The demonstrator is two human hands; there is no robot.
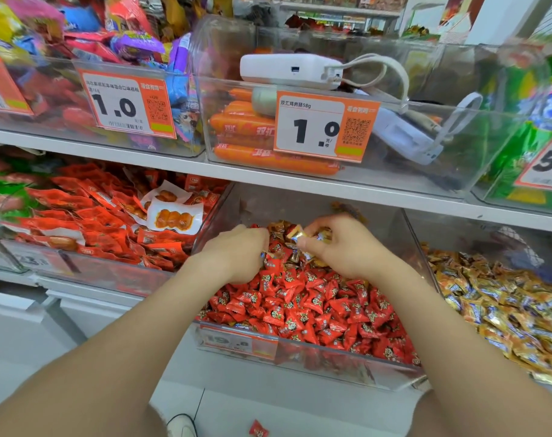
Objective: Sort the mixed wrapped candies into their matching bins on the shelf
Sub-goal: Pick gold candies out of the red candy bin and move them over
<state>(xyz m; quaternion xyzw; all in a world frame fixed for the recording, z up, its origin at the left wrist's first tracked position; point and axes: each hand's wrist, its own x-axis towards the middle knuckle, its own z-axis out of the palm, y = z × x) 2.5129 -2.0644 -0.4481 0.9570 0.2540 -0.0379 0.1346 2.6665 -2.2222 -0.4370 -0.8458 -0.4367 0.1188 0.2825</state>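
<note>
I think the job is only partly done. The middle bin (300, 354) is mostly full of red candies (303, 307), and near its front they all look the same. At the far end of that bin there is a patch of gold and brown candies (279, 229) mixed in with the red ones, so there is more to pick out. The right hand (347, 247) is over that patch and pinches a gold candy (295, 235) in its fingertips, maybe more than one. It looks like the gold candies (504, 307) in the right bin (457, 234) just beside, so I guess it should go there. The left hand (237, 250) is on the pile with its fingers bent down into the candies. The fingers are hidden, so I cannot tell if it holds anything. One red candy (258, 428) lies on the floor (224, 414) near the person and has to go back. The far end of the middle bin is dark under the shelf (300, 182), so I cannot see how many stray ones are there. The right bin is cut off at the edge.
</note>
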